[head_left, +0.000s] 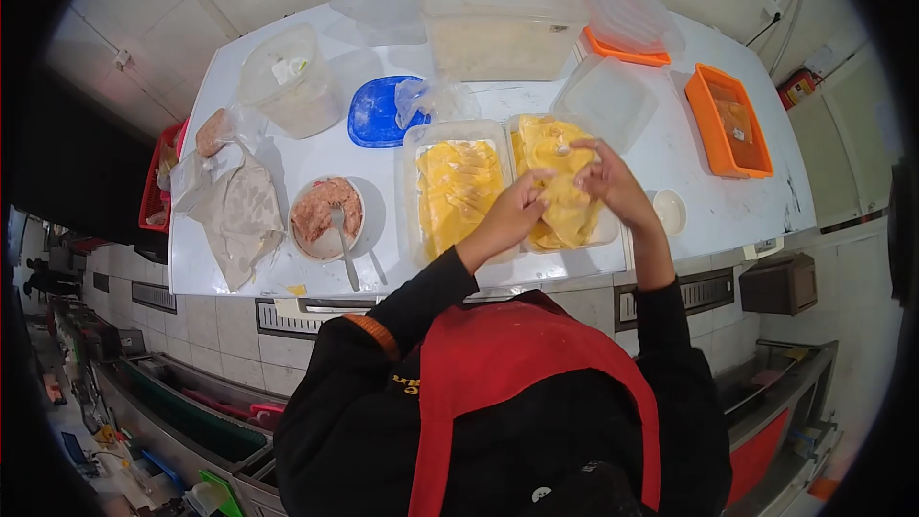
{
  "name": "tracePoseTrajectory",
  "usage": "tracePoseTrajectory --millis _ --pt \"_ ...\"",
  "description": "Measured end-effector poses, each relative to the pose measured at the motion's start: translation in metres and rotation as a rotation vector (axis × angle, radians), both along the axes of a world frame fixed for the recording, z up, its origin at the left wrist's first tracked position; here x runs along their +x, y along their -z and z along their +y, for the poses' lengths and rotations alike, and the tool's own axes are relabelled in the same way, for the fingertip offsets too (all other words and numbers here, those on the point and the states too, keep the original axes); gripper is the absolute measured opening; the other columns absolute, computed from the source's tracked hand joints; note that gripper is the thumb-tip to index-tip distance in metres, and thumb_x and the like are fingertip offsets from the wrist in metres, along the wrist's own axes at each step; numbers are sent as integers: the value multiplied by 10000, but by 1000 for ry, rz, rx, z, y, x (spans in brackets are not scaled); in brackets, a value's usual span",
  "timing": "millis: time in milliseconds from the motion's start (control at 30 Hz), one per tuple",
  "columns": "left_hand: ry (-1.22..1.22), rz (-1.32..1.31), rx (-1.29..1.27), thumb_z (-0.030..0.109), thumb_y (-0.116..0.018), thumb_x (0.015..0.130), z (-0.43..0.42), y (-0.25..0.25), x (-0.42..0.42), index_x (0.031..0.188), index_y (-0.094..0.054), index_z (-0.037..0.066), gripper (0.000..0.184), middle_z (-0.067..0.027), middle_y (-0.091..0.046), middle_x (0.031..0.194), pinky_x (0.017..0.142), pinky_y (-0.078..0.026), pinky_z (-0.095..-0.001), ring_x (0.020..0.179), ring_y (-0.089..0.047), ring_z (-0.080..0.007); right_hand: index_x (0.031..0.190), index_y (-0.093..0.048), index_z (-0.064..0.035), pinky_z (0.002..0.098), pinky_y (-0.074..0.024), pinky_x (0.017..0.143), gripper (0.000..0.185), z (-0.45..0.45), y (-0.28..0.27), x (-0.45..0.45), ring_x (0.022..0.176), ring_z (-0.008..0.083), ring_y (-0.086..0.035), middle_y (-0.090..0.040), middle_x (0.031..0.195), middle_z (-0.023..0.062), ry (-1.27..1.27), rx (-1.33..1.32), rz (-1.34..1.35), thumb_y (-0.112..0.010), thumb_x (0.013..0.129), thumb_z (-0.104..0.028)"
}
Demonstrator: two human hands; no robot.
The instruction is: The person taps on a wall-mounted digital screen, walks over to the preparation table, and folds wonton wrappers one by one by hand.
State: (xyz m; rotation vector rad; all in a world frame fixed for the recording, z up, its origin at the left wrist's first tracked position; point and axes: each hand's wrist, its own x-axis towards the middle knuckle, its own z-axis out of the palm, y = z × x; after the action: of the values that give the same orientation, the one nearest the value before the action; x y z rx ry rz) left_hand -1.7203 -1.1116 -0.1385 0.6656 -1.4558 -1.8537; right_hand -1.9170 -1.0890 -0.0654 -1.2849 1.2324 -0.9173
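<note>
My left hand (520,210) is closed, fingertips pinching the near-left edge of a yellow dough wrapper (569,209). On its other side my right hand (616,187) grips the wrapper between thumb and curled fingers. Both hands are over the right plastic container (610,228), where more yellow wrappers (546,134) lie under and behind the held one. Just left of it stands a second clear container (412,193), with folded yellow dough pieces (458,190) laid in overlapping rows. Further left, a white bowl (321,247) holds pinkish minced meat (316,213) and a metal spoon (347,254).
A blue lid (378,113) and plastic bag (436,101) lie behind the containers. Large clear tubs (503,29) stand at the back. An orange tray (702,124) sits right; a small white dish (669,212) is beside my right wrist. A grey cloth (235,220) lies left.
</note>
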Motion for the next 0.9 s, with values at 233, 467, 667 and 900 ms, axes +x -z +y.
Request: tracePoseTrajectory --millis 233,467,667,900 --pt "-393 -340 -584 -53 -498 785 -12 -7 -14 1238 -446 72 473 -211 -561 1128 736 -484 -299 878 -616 -282 1209 -468 -55 215 -412 628 424 -57 23 -15 669 62 -498 -535 712 -1 -68 -47 172 -572 801 1" --pt "-323 -467 -623 -45 -543 752 -22 2 -15 1004 -568 5 258 -206 -573 1070 717 -499 -334 856 -612 -320 1176 -513 -49 253 -447 692 405 -51 21 -3 734 123 -548 -566 782 39 142 -321 541 -579 783 26" --pt "-365 -475 -523 -15 -585 756 -24 13 -20 1047 -566 -20 292 -202 -576 1047 733 -518 -332 877 -621 -309 1210 -507 -67 322 -463 774 456 1 21 11 856 231 -587 -601 928 110 291 -522 597 -616 772 6" --pt "-289 -466 -479 1 -609 759 -18 -1 -9 1072 -564 -14 316 -190 -585 1048 712 -518 -314 804 -650 -264 1254 -482 -83 367 -461 811 500 3 47 17 917 285 -573 -597 967 133 270 -584 650 -603 779 12"
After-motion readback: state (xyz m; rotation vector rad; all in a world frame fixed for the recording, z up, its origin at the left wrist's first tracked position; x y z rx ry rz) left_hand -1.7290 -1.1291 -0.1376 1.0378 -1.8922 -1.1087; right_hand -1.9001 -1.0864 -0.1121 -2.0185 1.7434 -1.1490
